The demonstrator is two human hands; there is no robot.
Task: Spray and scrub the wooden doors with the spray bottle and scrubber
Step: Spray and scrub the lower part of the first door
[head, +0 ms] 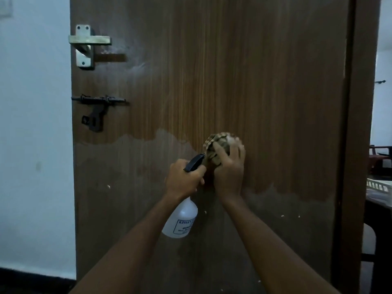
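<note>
While both arms reach forward from the bottom of the view, the wooden door (212, 81) fills the centre and serves as the reference for all positions noted.

Left hand (182, 181): fingers are curled round the neck of the spray bottle (181, 221), gripping it just under the black trigger head (195, 163). The bottle's translucent white body hangs down and tilts toward the lower left, held close in front of the door's lower middle. It bears a printed label (text only partly legible). The nozzle points up and to the right, toward the other hand.

Right hand (229, 172): fingers are spread over the scrubber (218, 147), a bunched, brownish pad, and press it flat against the door near its middle. This hand sits just beside the left hand, to its right and slightly higher.

Door surface: the lower portion appears darker and duller than the upper portion, with an uneven boundary running across at about the scrubber's height. Small pale specks mark the lower panel.

Fittings: a metal lever handle (89, 41) is mounted near the door's upper left edge; a dark sliding bolt (97, 100) sits below it on the same edge.

Surroundings: a white wall (31, 124) lies left of the door. A dark frame (358, 145) stands at its right edge, and beyond that a white basket (379, 185) is partly visible.
</note>
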